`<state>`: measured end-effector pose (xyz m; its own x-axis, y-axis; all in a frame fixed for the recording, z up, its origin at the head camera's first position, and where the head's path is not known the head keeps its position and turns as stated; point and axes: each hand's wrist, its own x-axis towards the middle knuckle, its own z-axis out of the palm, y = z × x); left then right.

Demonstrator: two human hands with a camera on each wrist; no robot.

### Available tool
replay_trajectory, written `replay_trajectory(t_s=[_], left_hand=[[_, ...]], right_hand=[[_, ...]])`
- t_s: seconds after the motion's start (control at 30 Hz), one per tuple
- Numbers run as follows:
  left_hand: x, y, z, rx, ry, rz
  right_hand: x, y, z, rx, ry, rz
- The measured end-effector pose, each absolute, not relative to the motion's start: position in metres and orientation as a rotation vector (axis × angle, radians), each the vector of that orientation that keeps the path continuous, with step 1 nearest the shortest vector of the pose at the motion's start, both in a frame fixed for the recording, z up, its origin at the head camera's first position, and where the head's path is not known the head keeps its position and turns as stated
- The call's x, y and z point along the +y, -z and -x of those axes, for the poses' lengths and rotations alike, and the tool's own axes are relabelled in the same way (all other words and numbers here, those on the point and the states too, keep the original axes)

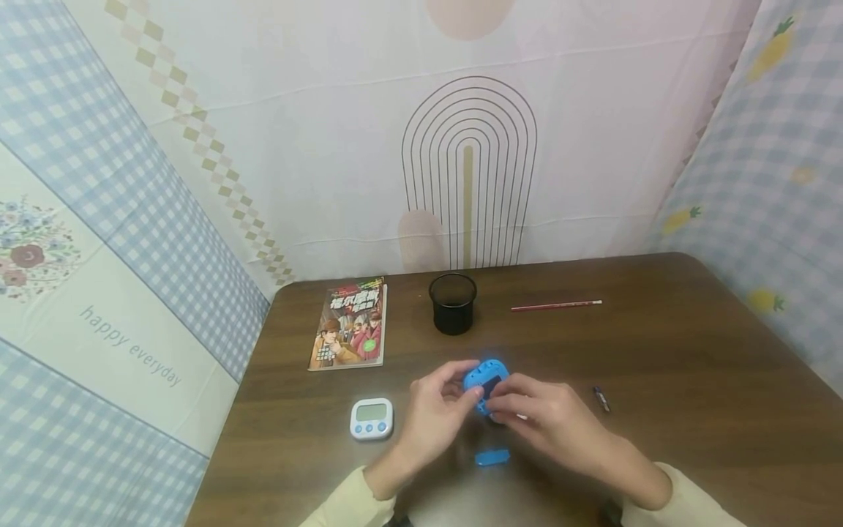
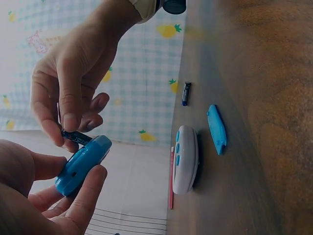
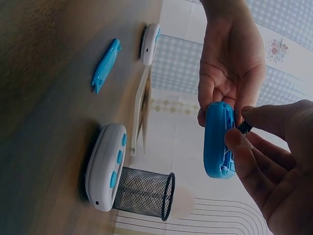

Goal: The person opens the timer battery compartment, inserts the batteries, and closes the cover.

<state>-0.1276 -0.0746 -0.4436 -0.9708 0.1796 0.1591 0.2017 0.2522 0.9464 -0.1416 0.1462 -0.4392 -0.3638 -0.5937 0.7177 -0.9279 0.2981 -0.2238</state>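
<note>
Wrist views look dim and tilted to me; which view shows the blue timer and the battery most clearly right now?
Left wrist: dark and turned sideways, yet the right hand pinching the battery at the blue timer reads sharp. Right wrist: darker, battery mostly hidden. Head: evenly lit, edges curved, timer small.

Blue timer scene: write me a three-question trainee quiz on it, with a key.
1. True or false: the blue timer lies flat on the table.
2. What does the right hand pinch? A a coin; B a small black battery; C a door key.
3. Fill in: the red pencil lies to the right of the black mesh ____.

Key
1. False: the left hand holds it above the table.
2. B, right at the timer's back.
3. cup.
</note>
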Motion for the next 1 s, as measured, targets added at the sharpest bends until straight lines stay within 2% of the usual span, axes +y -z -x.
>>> replay_trajectory(t_s=[0.6, 1.0], left_hand=[[-0.0718, 0.4429, 0.1247, -2.461, 1.904, 0.420], [-0.0711, 0.4422, 0.1240, -2.457, 1.909, 0.425]], right_hand=[[0.1434, 0.4427, 0.1397, -2.062, -0.840, -1.341], [0.1402, 0.4472, 0.1368, -2.153, -0.892, -1.242]])
